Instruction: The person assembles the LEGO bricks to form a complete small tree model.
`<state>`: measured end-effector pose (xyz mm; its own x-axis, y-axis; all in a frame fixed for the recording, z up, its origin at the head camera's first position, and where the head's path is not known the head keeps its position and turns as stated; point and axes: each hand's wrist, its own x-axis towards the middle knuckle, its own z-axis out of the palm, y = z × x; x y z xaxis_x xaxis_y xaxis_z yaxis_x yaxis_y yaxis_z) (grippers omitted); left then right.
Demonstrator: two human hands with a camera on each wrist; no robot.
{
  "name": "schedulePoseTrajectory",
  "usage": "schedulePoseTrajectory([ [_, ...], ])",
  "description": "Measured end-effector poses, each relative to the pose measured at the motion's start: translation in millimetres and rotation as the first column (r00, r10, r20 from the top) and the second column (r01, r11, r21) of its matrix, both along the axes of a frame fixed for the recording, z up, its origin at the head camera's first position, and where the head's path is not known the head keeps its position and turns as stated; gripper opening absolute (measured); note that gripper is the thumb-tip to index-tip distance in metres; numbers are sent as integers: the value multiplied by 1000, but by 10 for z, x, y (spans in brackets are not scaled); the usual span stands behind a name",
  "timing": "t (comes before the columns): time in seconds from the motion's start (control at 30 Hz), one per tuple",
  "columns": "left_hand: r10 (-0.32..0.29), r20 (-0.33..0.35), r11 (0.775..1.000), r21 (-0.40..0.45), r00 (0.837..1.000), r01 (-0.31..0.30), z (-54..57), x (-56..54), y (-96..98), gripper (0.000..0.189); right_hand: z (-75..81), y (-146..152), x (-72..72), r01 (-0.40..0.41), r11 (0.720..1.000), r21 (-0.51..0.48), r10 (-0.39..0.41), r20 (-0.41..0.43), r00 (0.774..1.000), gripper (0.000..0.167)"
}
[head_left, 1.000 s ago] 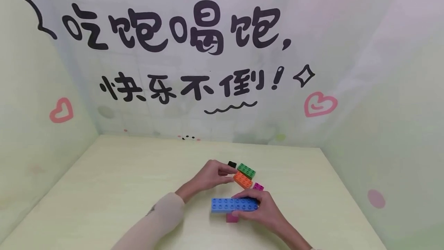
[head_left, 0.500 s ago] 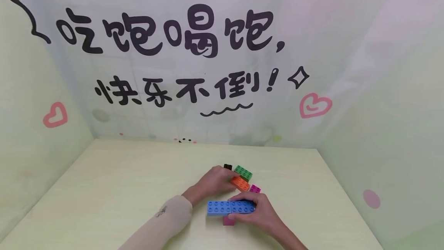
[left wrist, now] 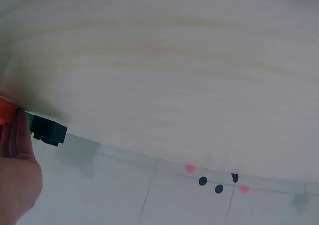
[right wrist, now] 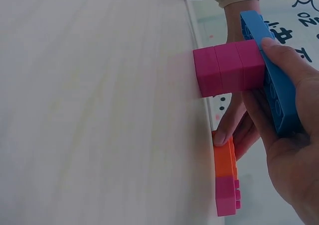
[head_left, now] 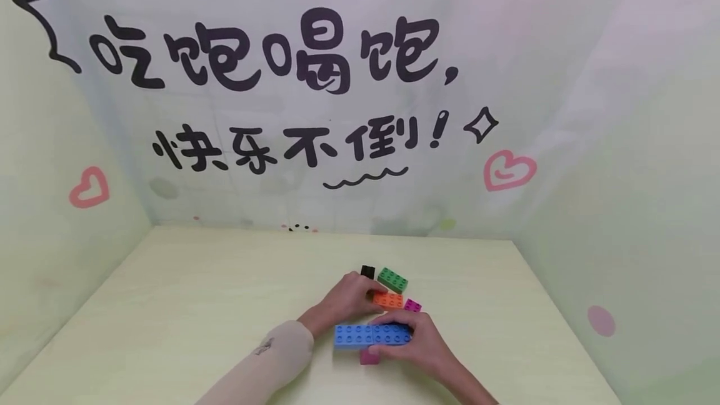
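Note:
My right hand [head_left: 427, 344] grips the right part of a long bar of two blue toy building bricks [head_left: 353, 336], studs facing up. Under the bar, a column of three magenta bricks [right wrist: 229, 68] reaches down toward the table, plain in the right wrist view. My left hand [head_left: 347, 299] pinches the left end of an orange brick [head_left: 389, 300] between thumb and fingers. Right against the orange brick's other end lies a small magenta brick [head_left: 413, 305]. In the left wrist view, only part of the left hand and an orange edge show.
A green brick [head_left: 392, 279] lies just behind the orange one. Next to it, behind the left hand, is a small black brick [head_left: 368, 272]. The pale tabletop [head_left: 197, 311] meets a printed backdrop [head_left: 270, 199] at the back, with side panels left and right.
My left hand has closed on the orange brick and turned it straighter, away from the green brick. The right hand keeps its hold on the blue bar. The head view has shifted slightly.

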<state>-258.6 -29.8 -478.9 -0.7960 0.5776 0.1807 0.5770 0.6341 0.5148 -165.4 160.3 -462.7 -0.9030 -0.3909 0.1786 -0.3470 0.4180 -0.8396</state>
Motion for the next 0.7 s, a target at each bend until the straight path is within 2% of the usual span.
schedulePoseTrajectory([
  [0.07, 20, 19, 1000, 11, 1000, -21, 4, 36, -32, 38, -19, -12, 4, -4, 1000, 3, 4, -5, 1000, 34],
  [0.17, 67, 88, 991, 113, 994, -77, 118, 122, -145, 36, -20, -11, -12, 2, 1000, 12, -2, -9, 1000, 35],
  [0.23, 97, 148, 969, 213, 984, -128, 241, 197, -259, 37, -6, -4, -30, 4, 1000, 17, -3, -18, 1000, 35],
  [0.3, 98, 196, 939, 306, 976, -156, 371, 286, -384, 37, 17, 5, -44, 2, 1000, 18, -2, -24, 1000, 35],
  [0.33, 98, 218, 927, 335, 971, -169, 431, 339, -441, 38, 25, 9, -47, -2, 1000, 18, 2, -27, 1000, 35],
  [0.4, 90, 244, 917, 357, 966, -176, 530, 452, -532, 39, 31, 12, -46, -9, 1000, 18, 10, -26, 1000, 36],
  [0.53, 49, 251, 937, 324, 967, -132, 664, 674, -608, 38, 13, 6, -29, -1, 1000, 15, 2, -7, 1000, 38],
  [0.7, -19, 189, 966, 257, 982, -31, 717, 844, -604, 35, 9, -1, -14, 8, 1000, -13, -8, 8, 1000, 39],
])
